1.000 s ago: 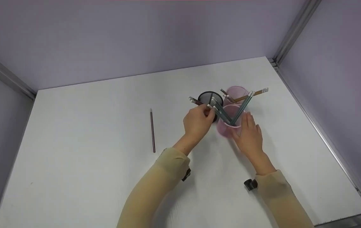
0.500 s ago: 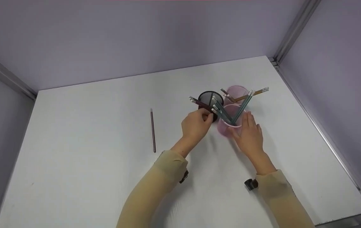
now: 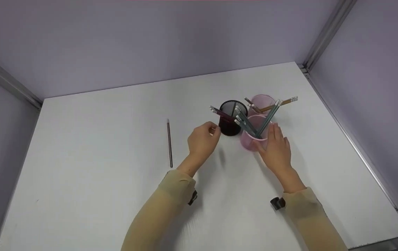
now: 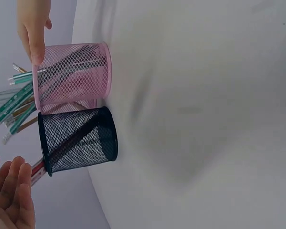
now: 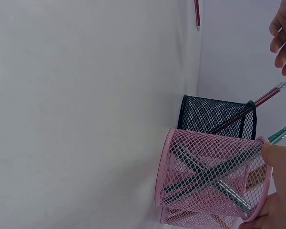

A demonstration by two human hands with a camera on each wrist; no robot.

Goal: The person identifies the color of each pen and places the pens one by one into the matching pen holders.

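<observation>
A black mesh cup (image 3: 229, 118) stands on the white table (image 3: 97, 181) with a dark red pencil (image 3: 219, 113) leaning in it. My left hand (image 3: 204, 137) hovers just left of this cup, fingers loosely curled and holding nothing; its fingers (image 4: 12, 191) show in the left wrist view below the black mesh cup (image 4: 78, 140). My right hand (image 3: 276, 145) rests with straight fingers against the near pink mesh cup (image 3: 251, 137), which holds several green pencils (image 3: 254, 122). In the right wrist view the near pink mesh cup (image 5: 205, 176) stands in front of the black mesh cup (image 5: 214, 117).
A second pink mesh cup (image 3: 262, 101) behind the first holds brown pencils (image 3: 279, 103). One loose dark red pencil (image 3: 169, 143) lies on the table to the left of my hands. Purple walls close the table at the back and on both sides.
My left hand has let go of the dark red pencil, which now leans in the black cup, and has drawn back to the left. The right hand has stayed on the pink cup.
</observation>
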